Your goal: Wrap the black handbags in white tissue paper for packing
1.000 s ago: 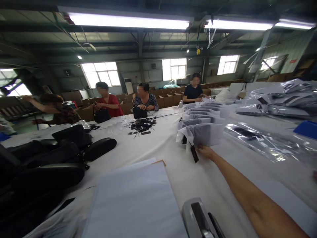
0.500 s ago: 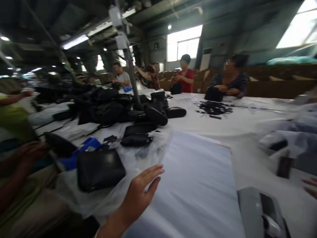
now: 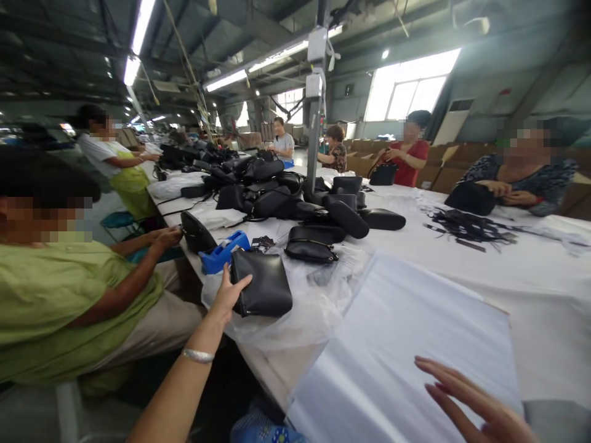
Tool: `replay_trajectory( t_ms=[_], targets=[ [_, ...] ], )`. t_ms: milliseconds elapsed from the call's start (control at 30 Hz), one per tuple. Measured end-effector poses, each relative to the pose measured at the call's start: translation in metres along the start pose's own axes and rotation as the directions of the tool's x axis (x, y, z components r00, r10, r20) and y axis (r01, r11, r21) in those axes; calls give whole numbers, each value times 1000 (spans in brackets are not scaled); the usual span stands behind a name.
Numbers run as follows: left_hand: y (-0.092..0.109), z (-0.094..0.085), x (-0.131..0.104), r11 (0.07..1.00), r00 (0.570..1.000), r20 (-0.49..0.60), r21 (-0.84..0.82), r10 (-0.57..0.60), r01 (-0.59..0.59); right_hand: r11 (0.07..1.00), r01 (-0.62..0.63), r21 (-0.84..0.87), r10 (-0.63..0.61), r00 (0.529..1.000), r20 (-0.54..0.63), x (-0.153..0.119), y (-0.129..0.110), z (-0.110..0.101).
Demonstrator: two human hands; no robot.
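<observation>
Your left hand (image 3: 228, 292) grips the near-left edge of a black bag (image 3: 265, 289), thumb on its front face and the other fingers mostly hidden; the bag is left of the large white sheet (image 3: 415, 326) spread before you, above crumpled clear plastic (image 3: 302, 329). Your right hand (image 3: 480, 403) is over the white sheet's near right part, fingers extended and slightly spread, holding nothing visible; whether it touches is unclear. Beyond the sheet to the left are a zippered black pouch (image 3: 310, 247), a blue plastic object (image 3: 225, 253) and a heap of black bags (image 3: 263, 194). Farther left of the sheet, a co-worker in green (image 3: 69, 301) handles a black item (image 3: 197, 231).
</observation>
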State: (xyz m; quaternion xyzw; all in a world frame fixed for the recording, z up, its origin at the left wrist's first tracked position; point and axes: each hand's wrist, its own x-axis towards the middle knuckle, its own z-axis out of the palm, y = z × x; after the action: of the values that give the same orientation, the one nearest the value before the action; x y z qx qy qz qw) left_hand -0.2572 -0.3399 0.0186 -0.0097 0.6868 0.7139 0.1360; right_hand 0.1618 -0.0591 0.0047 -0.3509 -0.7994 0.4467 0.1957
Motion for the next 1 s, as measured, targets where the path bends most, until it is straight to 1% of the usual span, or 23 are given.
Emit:
replay_trajectory(
  t_ms=[67,100,167,233,300,367,400,433,500,567,600,633,700,733,800,867,933,967,1000],
  targets=[
    [-3,-4,1,998,1000,3,-62,-26,26,999,20,-30,-19,999,41,0,-35,32],
    [-4,-6,0,997,1000,0,-77,-27,27,999,34,-10,-33,998,57,0,-49,45],
    [-3,-8,-1,993,1000,2,-114,-29,29,997,46,64,-53,992,113,-1,-68,70],
    [1,-9,-5,986,999,25,-167,-22,26,985,14,174,-53,974,221,-3,-78,93],
    [8,-6,-15,966,997,72,-259,-4,22,946,-66,318,-51,937,346,-6,-81,115],
    [18,3,-31,927,991,131,-374,26,25,870,-149,470,-75,902,425,-7,-84,135],
    [23,10,-41,905,987,155,-424,42,28,817,-175,549,-97,897,430,-8,-86,144],
    [27,19,-54,885,982,179,-464,56,34,755,-185,630,-120,904,409,-8,-90,152],
    [31,42,-83,852,970,233,-520,70,63,602,-166,781,-132,944,302,-8,-101,162],
    [27,66,-116,828,951,302,-547,58,124,460,-123,879,-62,984,170,-7,-112,163],
    [22,77,-133,818,942,333,-553,45,157,420,-105,902,-8,993,119,-7,-117,161],
    [16,86,-149,811,926,375,-552,35,193,403,-100,910,56,995,84,-8,-119,156],
    [0,99,-175,803,871,491,-523,12,284,412,-136,901,193,979,60,-9,-116,141],
    [-9,102,-185,805,833,552,-498,8,322,420,-173,891,257,964,66,-11,-112,132],
    [-24,106,-195,811,735,679,-429,-1,398,421,-235,876,377,924,66,-16,-97,111],
    [-37,107,-195,800,622,783,-374,1,469,402,-255,879,467,883,43,-23,-82,91],
    [-44,110,-188,761,514,858,-329,-6,559,352,-261,899,548,836,28,-30,-70,73],
    [-46,113,-183,735,471,882,-310,-16,604,311,-269,911,586,809,39,-34,-66,66],
    [-47,116,-177,707,440,897,-291,-32,645,266,-278,923,618,784,59,-38,-63,60]
  ],
)
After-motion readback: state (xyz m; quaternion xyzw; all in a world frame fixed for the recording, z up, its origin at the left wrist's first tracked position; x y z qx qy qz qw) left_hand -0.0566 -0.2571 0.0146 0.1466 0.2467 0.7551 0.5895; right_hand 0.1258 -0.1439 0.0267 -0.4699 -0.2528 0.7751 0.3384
